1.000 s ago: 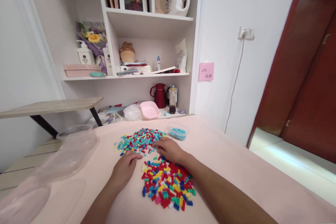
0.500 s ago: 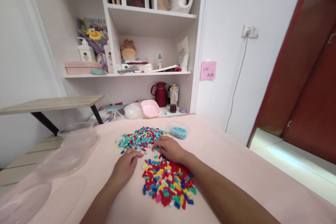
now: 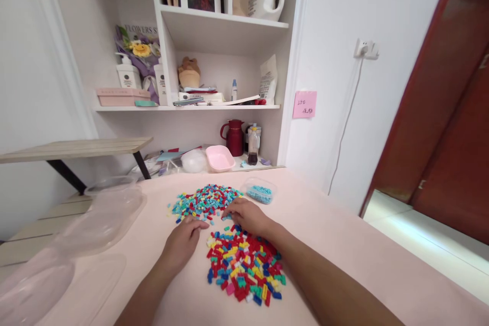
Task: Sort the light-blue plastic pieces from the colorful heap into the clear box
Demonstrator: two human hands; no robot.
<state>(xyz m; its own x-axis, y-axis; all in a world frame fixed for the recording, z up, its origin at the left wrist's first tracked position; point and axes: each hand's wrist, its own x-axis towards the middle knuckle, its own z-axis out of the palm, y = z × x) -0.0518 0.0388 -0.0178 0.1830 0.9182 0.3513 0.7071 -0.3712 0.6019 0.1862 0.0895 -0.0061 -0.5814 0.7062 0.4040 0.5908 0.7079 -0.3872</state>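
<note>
My right hand point(image 3: 247, 215) rests on the table at the right edge of a mixed pile of small toy bricks point(image 3: 206, 199), mostly turquoise and red. Its fingers curl down to the tabletop with small bricks beside the fingertips; what they pinch is too small to make out. My left hand point(image 3: 184, 239) lies at the near left side of that pile, thumb stretched out and fingers loosely bent, nothing visible in it. Nearer to me, partly under my right wrist, spreads a pile of larger bricks point(image 3: 244, 267) in red, yellow, blue and green.
A clear tub of turquoise bricks point(image 3: 260, 192) stands behind my right hand. Clear plastic lids and trays point(image 3: 103, 219) lie at the left. At the back are a pink basin point(image 3: 220, 158), a red jug point(image 3: 234, 137) and a bottle of dark liquid point(image 3: 252, 147).
My view has shifted slightly. Both hands stay in nearly the same place beside the small bricks, and the piles look the same.
</note>
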